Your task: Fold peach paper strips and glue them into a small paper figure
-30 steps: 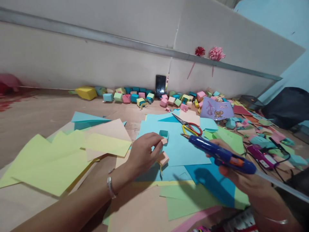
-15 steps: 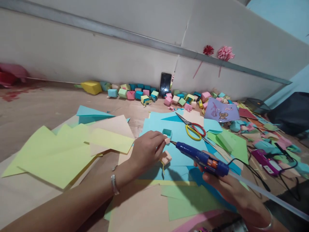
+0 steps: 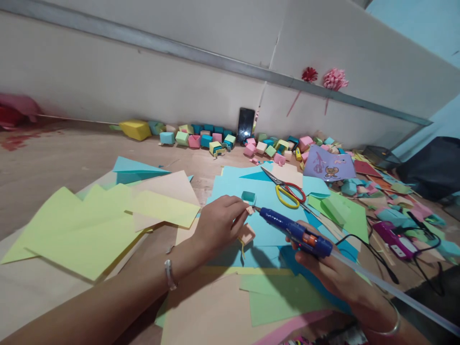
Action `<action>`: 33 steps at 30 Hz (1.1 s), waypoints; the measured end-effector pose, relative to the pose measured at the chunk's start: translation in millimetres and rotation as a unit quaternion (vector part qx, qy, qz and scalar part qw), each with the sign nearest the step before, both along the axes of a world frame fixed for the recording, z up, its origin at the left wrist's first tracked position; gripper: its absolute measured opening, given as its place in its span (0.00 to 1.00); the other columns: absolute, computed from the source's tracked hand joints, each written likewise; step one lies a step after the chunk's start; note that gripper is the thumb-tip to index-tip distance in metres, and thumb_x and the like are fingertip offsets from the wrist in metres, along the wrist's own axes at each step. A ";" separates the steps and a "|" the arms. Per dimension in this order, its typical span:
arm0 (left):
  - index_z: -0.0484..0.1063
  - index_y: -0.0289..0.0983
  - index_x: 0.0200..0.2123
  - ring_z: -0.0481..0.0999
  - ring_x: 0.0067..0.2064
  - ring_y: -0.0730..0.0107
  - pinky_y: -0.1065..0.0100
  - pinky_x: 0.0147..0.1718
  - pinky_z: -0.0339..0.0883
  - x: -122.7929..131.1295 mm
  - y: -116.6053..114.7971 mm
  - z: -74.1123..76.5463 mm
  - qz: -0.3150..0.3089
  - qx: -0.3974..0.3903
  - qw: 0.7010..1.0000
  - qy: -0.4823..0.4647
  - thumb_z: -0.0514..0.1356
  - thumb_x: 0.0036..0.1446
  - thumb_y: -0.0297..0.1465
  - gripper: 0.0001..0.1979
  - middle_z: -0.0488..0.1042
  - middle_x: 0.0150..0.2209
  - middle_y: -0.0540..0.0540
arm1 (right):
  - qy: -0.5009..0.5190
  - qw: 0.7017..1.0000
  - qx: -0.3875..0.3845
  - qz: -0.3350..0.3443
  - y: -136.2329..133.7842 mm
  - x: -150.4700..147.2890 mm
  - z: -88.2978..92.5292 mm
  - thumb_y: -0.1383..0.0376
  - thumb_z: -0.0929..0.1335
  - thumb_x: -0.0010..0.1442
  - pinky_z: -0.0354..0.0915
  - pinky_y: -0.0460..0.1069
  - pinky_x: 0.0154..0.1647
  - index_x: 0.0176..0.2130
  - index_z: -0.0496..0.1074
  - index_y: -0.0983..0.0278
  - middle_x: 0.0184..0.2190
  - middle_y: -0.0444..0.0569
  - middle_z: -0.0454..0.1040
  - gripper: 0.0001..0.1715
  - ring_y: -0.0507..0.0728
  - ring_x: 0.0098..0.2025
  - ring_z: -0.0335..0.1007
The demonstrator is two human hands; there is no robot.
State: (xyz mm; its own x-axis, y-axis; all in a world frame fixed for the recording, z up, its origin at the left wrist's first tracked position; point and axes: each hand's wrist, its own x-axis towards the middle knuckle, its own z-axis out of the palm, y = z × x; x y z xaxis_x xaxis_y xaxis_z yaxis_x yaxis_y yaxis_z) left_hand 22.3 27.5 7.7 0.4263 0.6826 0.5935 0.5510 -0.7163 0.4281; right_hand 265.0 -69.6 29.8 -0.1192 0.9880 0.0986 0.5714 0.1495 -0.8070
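Note:
My left hand [image 3: 221,220] pinches a small peach paper piece [image 3: 250,210] between thumb and fingers. In my right hand [image 3: 316,258] is a blue hot glue gun [image 3: 287,227], with a long clear glue stick [image 3: 391,287] sticking out of its back. The gun's nozzle meets or nearly meets the peach piece. Just behind my left fingertips sits a small open teal paper box [image 3: 248,197]. A peach paper box [image 3: 247,234] with a yellow strip lies below my left fingers, on blue paper sheets [image 3: 266,258].
Scissors [image 3: 287,191] with red and yellow handles lie beyond the gun. Yellow-green sheets [image 3: 82,230] cover the left side. Along the wall stand many small paper boxes [image 3: 206,140] and a phone [image 3: 246,124]. A purple power strip [image 3: 395,239] with black cables is at right.
My right hand has moved the glue gun slightly left, bringing its nozzle closer to the peach piece. My left hand has barely moved.

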 end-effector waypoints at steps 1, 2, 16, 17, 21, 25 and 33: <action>0.76 0.36 0.34 0.75 0.35 0.66 0.66 0.32 0.67 -0.1 0.2 -0.4 -0.001 0.002 1.000 -0.003 0.52 0.64 0.30 0.13 0.78 0.34 0.45 | -0.024 0.999 0.025 0.000 2.2 2.1 0.9 0.53 0.67 0.60 0.69 0.49 0.34 0.41 0.71 0.60 0.36 0.49 0.75 0.14 0.57 0.36 0.72; 0.76 0.37 0.34 0.75 0.35 0.66 0.66 0.32 0.66 -0.2 0.4 -0.7 -0.002 0.004 1.000 -0.006 0.52 0.64 0.30 0.13 0.78 0.34 0.46 | -0.054 0.997 0.055 -0.003 5.7 7.0 1.3 0.54 0.65 0.61 0.69 0.49 0.35 0.42 0.70 0.60 0.38 0.49 0.75 0.14 0.57 0.37 0.72; 0.75 0.39 0.38 0.77 0.37 0.65 0.68 0.31 0.65 -7.3 17.6 -10.1 0.000 0.031 0.999 0.025 0.52 0.64 0.36 0.13 0.79 0.37 0.47 | -0.572 0.788 0.071 -0.217 79.0 230.9 3.8 0.72 0.63 0.57 0.59 0.54 0.45 0.58 0.63 0.72 0.45 0.65 0.71 0.28 0.65 0.47 0.66; 0.75 0.39 0.38 0.77 0.37 0.65 0.68 0.31 0.65 -7.5 17.9 -10.3 0.002 0.033 0.999 0.027 0.52 0.64 0.36 0.13 0.79 0.38 0.47 | -0.578 0.786 0.057 -0.210 80.0 236.2 -0.1 0.74 0.63 0.56 0.58 0.53 0.45 0.59 0.62 0.71 0.45 0.64 0.71 0.30 0.64 0.47 0.66; 0.75 0.40 0.37 0.77 0.36 0.65 0.68 0.31 0.65 -8.5 16.5 -7.7 0.009 0.033 0.999 0.030 0.52 0.64 0.37 0.13 0.79 0.37 0.48 | -0.584 0.794 0.021 -0.168 78.8 245.3 -17.8 0.78 0.63 0.50 0.57 0.50 0.42 0.58 0.65 0.66 0.43 0.59 0.72 0.35 0.62 0.45 0.66; 0.75 0.40 0.36 0.78 0.36 0.65 0.67 0.31 0.65 -9.1 16.6 -5.3 0.013 0.031 0.999 0.024 0.51 0.64 0.38 0.14 0.79 0.36 0.48 | -0.577 0.804 0.020 -0.142 71.9 247.2 -25.8 0.79 0.62 0.47 0.57 0.49 0.45 0.60 0.63 0.64 0.46 0.57 0.71 0.40 0.61 0.48 0.65; 0.74 0.40 0.36 0.77 0.36 0.65 0.68 0.32 0.65 -9.2 16.5 -6.4 0.015 0.012 0.999 0.039 0.51 0.64 0.38 0.15 0.79 0.36 0.49 | -0.567 0.804 0.090 -0.156 96.0 245.2 0.5 0.76 0.63 0.55 0.60 0.55 0.48 0.60 0.62 0.69 0.48 0.63 0.68 0.33 0.65 0.51 0.63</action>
